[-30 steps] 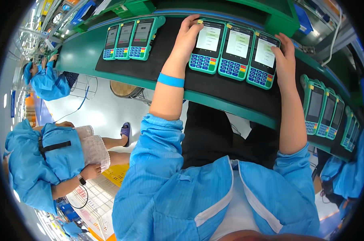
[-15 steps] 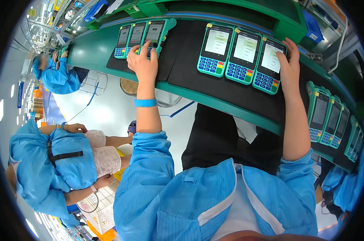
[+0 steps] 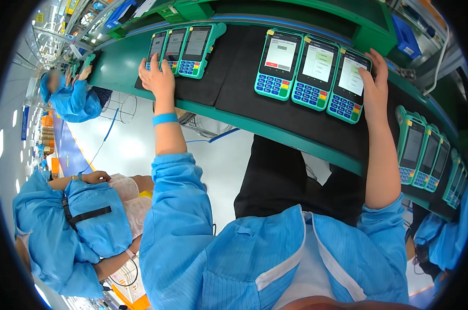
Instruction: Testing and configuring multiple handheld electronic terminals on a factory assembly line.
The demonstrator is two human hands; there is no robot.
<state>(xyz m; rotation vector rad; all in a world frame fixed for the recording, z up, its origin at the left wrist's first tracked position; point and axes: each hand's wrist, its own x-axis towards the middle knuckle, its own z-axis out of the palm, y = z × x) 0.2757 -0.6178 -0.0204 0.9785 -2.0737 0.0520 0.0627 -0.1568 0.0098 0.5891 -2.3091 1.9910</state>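
Note:
Three green payment terminals lie side by side on the black mat in front of me, screens lit: a left one (image 3: 276, 64), a middle one (image 3: 314, 70) and a right one (image 3: 346, 82). My right hand (image 3: 377, 85) is at the right one's edge, thumb over its screen, fingers apart along its side. Further left is another row of three: a near-left terminal (image 3: 158, 45), a centre terminal (image 3: 175, 44) and a right-hand terminal (image 3: 195, 49). My left hand (image 3: 158, 80) is open, fingers spread over the lower end of the near-left terminal, partly hiding its keypad.
More terminals (image 3: 412, 147) stand in a row at the right end of the green bench (image 3: 311, 139). A green shelf (image 3: 275, 10) runs along the back, with a blue bin (image 3: 405, 39). One co-worker (image 3: 73, 222) sits close at left, another (image 3: 76, 98) beyond.
My left hand has moved left, from the right-hand terminals of the left row to the near-left one. The front row's left screen now shows red and grey buttons. My right hand has barely moved.

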